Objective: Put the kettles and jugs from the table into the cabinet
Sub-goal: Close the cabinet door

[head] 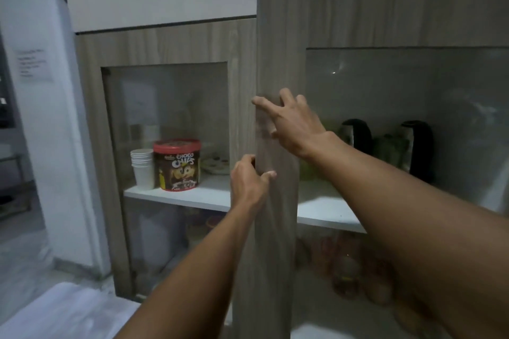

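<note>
- The scene is dim and greyish, with soft noise throughout.
- A small glare spot sits on the glass door [407,118] above the right hand [294,124].
- Items below both hands look smeared, perhaps from motion blur.
- Straight edges bow left of the left hand [249,181].

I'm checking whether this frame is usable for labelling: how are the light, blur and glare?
Head view: dim, flat indoor light; the right hand is slightly motion-blurred at its fingertips; the right door's glass is hazy, with a small glint, softening the kettles behind it; wide-angle bending tilts the cabinet edges.
</note>
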`<move>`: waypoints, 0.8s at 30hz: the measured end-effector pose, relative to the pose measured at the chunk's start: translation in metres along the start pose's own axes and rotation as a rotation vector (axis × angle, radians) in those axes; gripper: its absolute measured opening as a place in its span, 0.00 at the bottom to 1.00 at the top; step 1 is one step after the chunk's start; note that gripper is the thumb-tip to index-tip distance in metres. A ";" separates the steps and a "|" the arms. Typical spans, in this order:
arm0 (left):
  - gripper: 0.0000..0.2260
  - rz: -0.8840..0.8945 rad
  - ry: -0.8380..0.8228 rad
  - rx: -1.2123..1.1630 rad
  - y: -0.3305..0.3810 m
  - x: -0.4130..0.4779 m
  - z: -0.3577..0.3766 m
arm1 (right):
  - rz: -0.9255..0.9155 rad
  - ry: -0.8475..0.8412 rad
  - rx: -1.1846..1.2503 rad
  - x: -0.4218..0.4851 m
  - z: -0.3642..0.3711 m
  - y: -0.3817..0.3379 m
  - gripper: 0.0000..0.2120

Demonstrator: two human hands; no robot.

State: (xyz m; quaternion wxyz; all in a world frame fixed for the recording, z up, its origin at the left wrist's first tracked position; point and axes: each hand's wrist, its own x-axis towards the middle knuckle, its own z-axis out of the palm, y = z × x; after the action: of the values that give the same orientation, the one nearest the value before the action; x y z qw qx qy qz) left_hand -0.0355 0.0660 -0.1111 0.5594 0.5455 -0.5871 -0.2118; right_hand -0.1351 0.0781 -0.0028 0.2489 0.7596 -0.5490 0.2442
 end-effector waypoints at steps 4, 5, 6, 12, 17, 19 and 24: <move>0.21 0.018 0.084 0.067 -0.007 0.022 0.014 | 0.071 0.035 0.062 0.020 0.014 0.010 0.39; 0.21 0.027 0.110 0.097 -0.008 0.028 0.017 | 0.089 0.045 0.064 0.025 0.018 0.012 0.41; 0.22 0.033 0.127 0.122 -0.010 0.035 0.020 | 0.108 0.052 0.065 0.029 0.024 0.014 0.41; 0.30 0.067 0.128 0.193 -0.020 0.082 0.042 | 0.165 0.063 0.016 0.057 0.051 0.028 0.41; 0.31 0.057 0.154 0.177 -0.032 0.109 0.060 | 0.188 0.092 0.014 0.077 0.070 0.040 0.39; 0.30 0.089 0.149 0.171 -0.035 0.114 0.062 | 0.199 0.100 0.044 0.086 0.069 0.043 0.40; 0.30 0.085 0.123 0.189 -0.034 0.112 0.060 | 0.228 0.072 0.049 0.088 0.067 0.040 0.42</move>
State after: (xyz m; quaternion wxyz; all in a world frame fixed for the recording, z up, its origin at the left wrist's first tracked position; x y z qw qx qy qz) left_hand -0.0505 -0.0652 -0.1102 0.5488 0.5825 -0.5916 -0.0977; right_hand -0.1420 -0.0388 0.0074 0.2205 0.6888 -0.6165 0.3111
